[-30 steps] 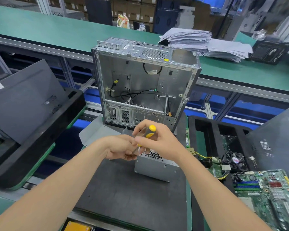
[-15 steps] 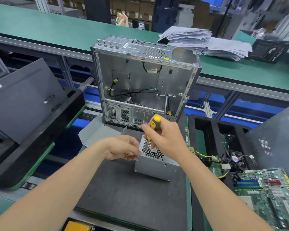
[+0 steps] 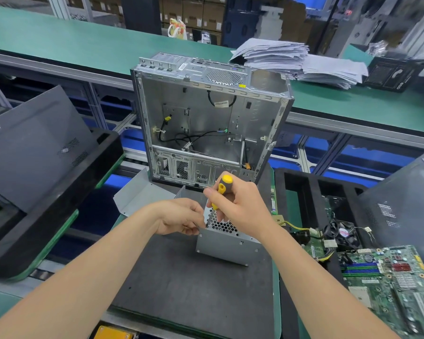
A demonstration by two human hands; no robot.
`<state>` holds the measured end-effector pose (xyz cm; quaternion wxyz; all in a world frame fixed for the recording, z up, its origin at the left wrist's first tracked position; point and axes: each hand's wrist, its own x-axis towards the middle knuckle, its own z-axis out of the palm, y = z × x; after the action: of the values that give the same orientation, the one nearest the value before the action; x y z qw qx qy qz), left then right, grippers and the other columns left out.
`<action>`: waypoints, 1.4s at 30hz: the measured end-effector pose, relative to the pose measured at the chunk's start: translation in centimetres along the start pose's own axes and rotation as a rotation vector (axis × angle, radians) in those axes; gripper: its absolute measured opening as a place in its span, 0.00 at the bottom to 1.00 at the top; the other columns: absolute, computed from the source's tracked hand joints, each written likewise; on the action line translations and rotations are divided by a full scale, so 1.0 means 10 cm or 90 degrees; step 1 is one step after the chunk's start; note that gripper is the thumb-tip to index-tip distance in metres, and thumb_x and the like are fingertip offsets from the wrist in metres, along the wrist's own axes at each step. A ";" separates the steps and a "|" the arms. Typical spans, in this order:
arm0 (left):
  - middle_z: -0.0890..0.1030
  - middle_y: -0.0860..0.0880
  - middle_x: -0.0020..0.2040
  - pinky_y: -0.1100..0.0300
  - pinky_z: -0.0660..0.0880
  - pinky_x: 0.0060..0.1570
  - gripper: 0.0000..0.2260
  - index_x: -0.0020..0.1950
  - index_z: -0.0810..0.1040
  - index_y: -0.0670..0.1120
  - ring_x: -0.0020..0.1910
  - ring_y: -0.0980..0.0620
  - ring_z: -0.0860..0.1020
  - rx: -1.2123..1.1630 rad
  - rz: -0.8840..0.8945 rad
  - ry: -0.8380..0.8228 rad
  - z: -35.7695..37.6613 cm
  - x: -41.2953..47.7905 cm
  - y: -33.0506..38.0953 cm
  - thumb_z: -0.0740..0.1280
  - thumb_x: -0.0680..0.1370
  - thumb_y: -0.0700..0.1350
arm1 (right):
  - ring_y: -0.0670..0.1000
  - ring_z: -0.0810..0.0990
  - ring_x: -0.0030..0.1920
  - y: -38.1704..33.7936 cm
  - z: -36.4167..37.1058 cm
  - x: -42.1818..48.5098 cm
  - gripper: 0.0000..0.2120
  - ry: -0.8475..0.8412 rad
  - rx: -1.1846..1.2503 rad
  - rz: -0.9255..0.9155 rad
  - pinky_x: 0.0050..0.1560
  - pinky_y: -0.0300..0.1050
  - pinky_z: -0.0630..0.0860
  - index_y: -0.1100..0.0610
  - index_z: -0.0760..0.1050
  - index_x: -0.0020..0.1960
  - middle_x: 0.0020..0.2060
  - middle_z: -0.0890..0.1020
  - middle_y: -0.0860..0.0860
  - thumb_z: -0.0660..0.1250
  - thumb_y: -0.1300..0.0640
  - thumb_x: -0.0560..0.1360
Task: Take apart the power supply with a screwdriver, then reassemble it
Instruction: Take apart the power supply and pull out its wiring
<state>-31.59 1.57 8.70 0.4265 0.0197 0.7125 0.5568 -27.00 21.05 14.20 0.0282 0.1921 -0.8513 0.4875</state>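
Note:
The grey metal power supply [image 3: 227,247] with a honeycomb grille stands on the dark mat [image 3: 181,285] in the middle. My right hand [image 3: 240,206] grips a yellow-and-grey screwdriver [image 3: 222,185], tilted with its tip down at the supply's top left corner. My left hand [image 3: 181,217] sits against that same corner with its fingertips curled beside the screwdriver tip; what they pinch is hidden. A grey sheet-metal cover [image 3: 137,194] lies behind the left hand.
An open, emptied computer case [image 3: 206,123] stands upright just behind the supply. A motherboard [image 3: 397,285], a fan [image 3: 344,234] and loose cables lie at the right. Black foam trays with dark panels flank both sides. Paper stacks [image 3: 299,59] rest on the far green bench.
My right hand lifted the screwdriver up off the supply, then tilted it and brought its tip down to the top left corner, beside my left fingertips. The supply has not moved.

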 end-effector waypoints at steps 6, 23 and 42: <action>0.76 0.51 0.29 0.54 0.73 0.51 0.11 0.41 0.74 0.45 0.32 0.53 0.77 -0.009 0.006 -0.004 0.00 0.01 -0.01 0.70 0.77 0.32 | 0.50 0.84 0.30 -0.06 -0.02 0.02 0.14 -0.038 -0.035 -0.007 0.38 0.51 0.82 0.54 0.73 0.45 0.33 0.85 0.48 0.69 0.46 0.82; 0.77 0.50 0.43 0.59 0.73 0.44 0.25 0.60 0.68 0.51 0.42 0.51 0.76 0.063 0.172 0.044 0.00 -0.14 -0.07 0.75 0.70 0.36 | 0.50 0.60 0.30 -0.22 0.07 0.15 0.33 0.081 -0.158 0.033 0.30 0.45 0.55 0.50 0.58 0.31 0.23 0.67 0.44 0.80 0.34 0.66; 0.87 0.55 0.46 0.52 0.80 0.54 0.09 0.47 0.85 0.57 0.48 0.53 0.83 0.304 0.343 0.121 0.10 -0.18 0.03 0.81 0.72 0.47 | 0.54 0.84 0.60 -0.25 -0.42 0.17 0.12 -0.302 0.123 -0.091 0.61 0.47 0.79 0.63 0.80 0.59 0.57 0.85 0.55 0.65 0.74 0.80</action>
<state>-29.97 1.54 9.94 0.1800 0.2532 0.8281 0.4666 -28.27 22.91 18.86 -0.1562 0.3626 -0.7677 0.5047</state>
